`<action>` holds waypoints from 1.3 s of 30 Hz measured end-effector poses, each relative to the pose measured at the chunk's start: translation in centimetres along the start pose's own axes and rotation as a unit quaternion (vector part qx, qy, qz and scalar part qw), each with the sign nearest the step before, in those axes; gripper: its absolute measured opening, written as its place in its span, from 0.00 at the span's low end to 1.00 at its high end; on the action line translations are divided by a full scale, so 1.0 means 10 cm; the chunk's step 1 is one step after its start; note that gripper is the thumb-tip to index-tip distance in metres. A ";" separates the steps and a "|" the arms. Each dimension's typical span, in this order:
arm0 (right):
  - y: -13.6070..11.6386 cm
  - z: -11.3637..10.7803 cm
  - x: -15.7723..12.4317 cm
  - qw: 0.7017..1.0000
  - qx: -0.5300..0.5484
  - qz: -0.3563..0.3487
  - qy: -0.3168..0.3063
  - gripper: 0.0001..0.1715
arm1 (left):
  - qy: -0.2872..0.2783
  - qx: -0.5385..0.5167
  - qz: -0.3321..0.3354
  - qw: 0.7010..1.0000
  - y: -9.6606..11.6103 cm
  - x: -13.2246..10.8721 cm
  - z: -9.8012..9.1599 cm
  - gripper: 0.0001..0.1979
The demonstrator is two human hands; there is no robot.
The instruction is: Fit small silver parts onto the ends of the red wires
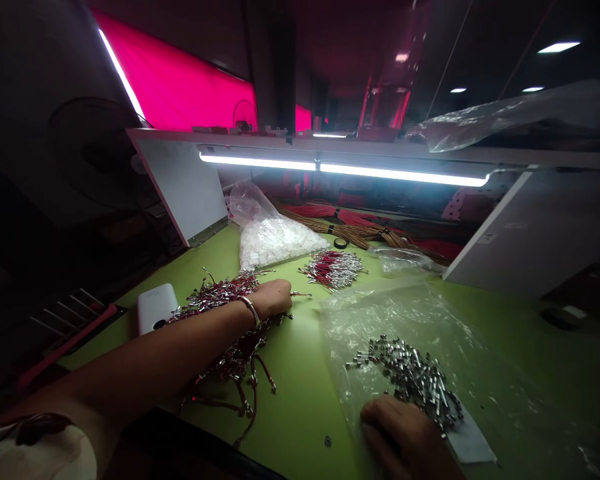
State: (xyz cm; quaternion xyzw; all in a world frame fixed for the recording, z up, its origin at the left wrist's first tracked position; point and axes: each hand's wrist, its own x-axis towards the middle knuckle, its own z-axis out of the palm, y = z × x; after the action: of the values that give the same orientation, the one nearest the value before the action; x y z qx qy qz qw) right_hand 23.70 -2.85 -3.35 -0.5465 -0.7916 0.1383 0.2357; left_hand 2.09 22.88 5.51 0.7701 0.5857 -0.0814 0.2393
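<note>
My left hand [275, 298], with a bangle at the wrist, reaches over a heap of short red wires with metal ends [220, 293]. Its fingers are closed, and a thin wire lead [301, 295] sticks out beyond them to the right. At the lower right my right hand [405, 433] is curled low over the edge of a clear plastic sheet or bag [345, 333]. What its fingers hold, if anything, is hidden. Just beyond it lies a pile of small metal pieces [415, 373] on the plastic. A smaller bundle of red wires with metal ends [333, 269] lies farther back.
Behind stand a bag of white pieces [280, 241], a roll of black tape [341, 243] and long brown wire bundles [353, 233]. A white box-like device [157, 307] sits at left. A small round part [328, 441] lies near the front. White side panels [180, 187] flank the table.
</note>
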 end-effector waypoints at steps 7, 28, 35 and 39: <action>-0.02 -0.01 0.01 1.000 0.019 0.017 -0.004 0.07 | -0.069 -0.226 0.051 0.970 0.04 -0.28 -0.12 0.14; -0.80 -0.58 -0.14 0.896 0.383 0.189 -0.119 0.29 | -0.448 -0.741 0.051 0.498 0.26 -1.94 1.49 0.11; -0.82 -0.42 -0.26 0.904 0.366 0.201 -0.088 0.29 | -0.447 -0.762 0.054 0.465 0.17 -1.97 1.65 0.10; -0.82 -0.48 -0.19 0.940 0.254 0.223 -0.033 0.18 | -0.442 -0.758 0.063 0.475 0.14 -1.97 1.64 0.10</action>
State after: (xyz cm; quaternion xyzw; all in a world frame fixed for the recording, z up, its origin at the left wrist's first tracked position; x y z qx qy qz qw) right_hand 20.17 -7.83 4.20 -0.6262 -0.5951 0.4020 0.3034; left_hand 0.06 -2.07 -0.43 0.1855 0.1860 0.0805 0.9615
